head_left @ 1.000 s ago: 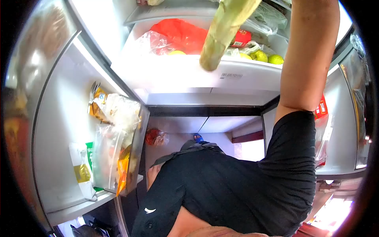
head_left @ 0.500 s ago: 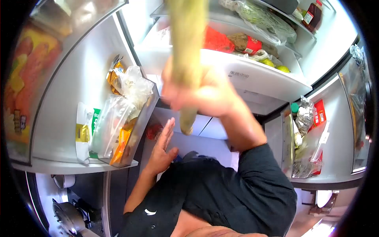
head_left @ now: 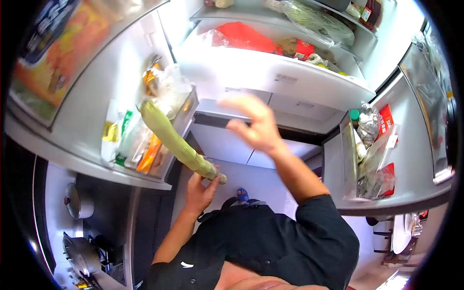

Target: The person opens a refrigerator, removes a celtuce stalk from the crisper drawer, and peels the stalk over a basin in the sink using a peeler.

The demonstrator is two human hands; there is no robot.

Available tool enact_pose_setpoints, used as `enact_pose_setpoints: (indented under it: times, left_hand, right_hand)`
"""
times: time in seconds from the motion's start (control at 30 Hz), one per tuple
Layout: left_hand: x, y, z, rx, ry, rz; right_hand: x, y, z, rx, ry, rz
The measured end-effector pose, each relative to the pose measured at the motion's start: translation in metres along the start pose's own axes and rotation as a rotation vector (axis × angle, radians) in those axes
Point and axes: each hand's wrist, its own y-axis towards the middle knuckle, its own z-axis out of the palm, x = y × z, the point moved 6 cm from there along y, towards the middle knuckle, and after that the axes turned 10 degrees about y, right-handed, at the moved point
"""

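My left hand (head_left: 200, 194) grips a long, pale green vegetable stalk (head_left: 175, 141) close to its thick, cut-looking lower end. The stalk slants up and to the left, and its tip passes in front of the left fridge door's bin. The exact kind of vegetable is hard to make out. My right hand (head_left: 256, 123) is in the air before the fridge, holding nothing, thumb apart from the fingers and slightly blurred. Behind it a white fridge drawer (head_left: 241, 67) is pulled out, holding a red bag (head_left: 246, 36) and other packed food.
Both fridge doors stand open. The left door bin (head_left: 186, 113) holds plastic bags and packets; the right door bin (head_left: 349, 159) holds bags and a green-capped container. Bagged greens (head_left: 319, 24) lie on the shelf above the drawer. Pots (head_left: 79, 200) stand at lower left.
The stalk has passed from my right hand to my left and swung to the left. My right hand has let go and is open. The view has shifted slightly.
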Motion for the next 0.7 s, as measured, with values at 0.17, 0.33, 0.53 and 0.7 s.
enact_pose_setpoints:
  times: [0.17, 0.33, 0.53, 0.7]
  left_hand:
    - [0.042, -0.055, -0.04, -0.015, -0.045, -0.048]
    - [0.085, -0.106, -0.064, -0.075, 0.034, -0.177]
    - [0.112, -0.166, -0.085, -0.21, 0.126, -0.264]
    - [0.158, -0.244, -0.101, -0.512, 0.219, -0.349]
  right_hand:
    - [-0.052, -0.007, -0.048, -0.212, -0.939, 0.089]
    - [-0.086, -0.002, -0.042, -0.215, -1.08, 0.164]
    - [-0.106, 0.012, -0.039, -0.241, -1.086, 0.193]
    - [-0.125, 0.033, -0.035, -0.244, -1.063, 0.179]
